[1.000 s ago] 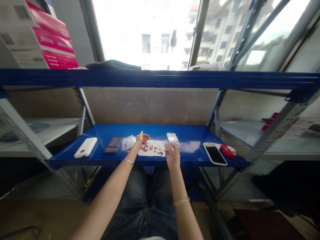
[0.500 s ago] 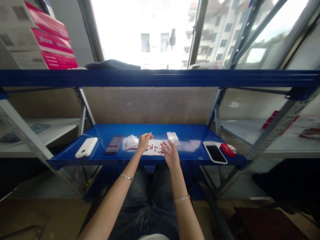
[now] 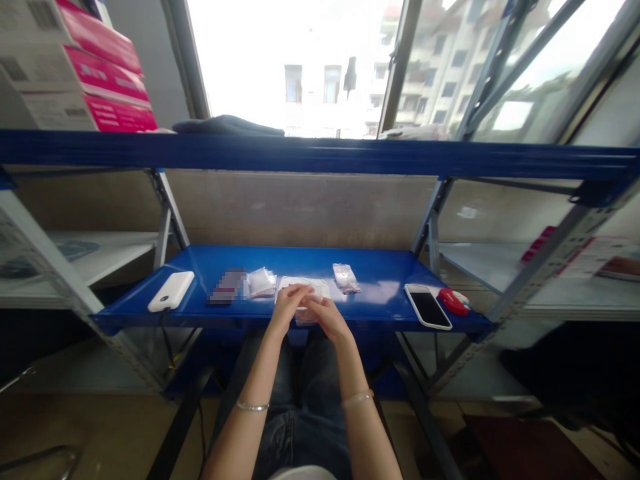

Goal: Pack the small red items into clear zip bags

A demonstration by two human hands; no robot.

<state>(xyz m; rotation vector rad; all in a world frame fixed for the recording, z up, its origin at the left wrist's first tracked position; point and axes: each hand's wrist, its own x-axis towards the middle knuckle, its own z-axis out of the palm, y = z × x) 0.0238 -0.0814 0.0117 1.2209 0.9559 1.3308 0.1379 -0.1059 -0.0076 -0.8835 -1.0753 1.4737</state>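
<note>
My left hand [image 3: 291, 301] and my right hand [image 3: 327, 316] meet over the front of the blue shelf, fingers bent and pinched. Between and below the fingertips shows a small clear plastic bag [image 3: 305, 317], held by both hands; its contents are too blurred to make out. Behind the hands lies a white sheet [image 3: 320, 285], and the hands hide most of its front part. To the left rests a pile of clear plastic bags [image 3: 261, 283]. On the right lies another clear bag [image 3: 346, 279] with something reddish along its lower end.
The blue shelf [image 3: 380, 267] also carries a white power bank [image 3: 172, 291] with a cable, a blurred-out dark item [image 3: 227, 287], a white-framed phone [image 3: 428, 307] and a red object [image 3: 454, 301]. A blue beam [image 3: 320, 155] crosses above, with pink-and-white boxes [image 3: 113, 83] upper left.
My hands were apart over the white sheet with small red pieces on it; they have come together lower and nearer me. A clear bag now shows between them. The right-hand bag lies uncovered.
</note>
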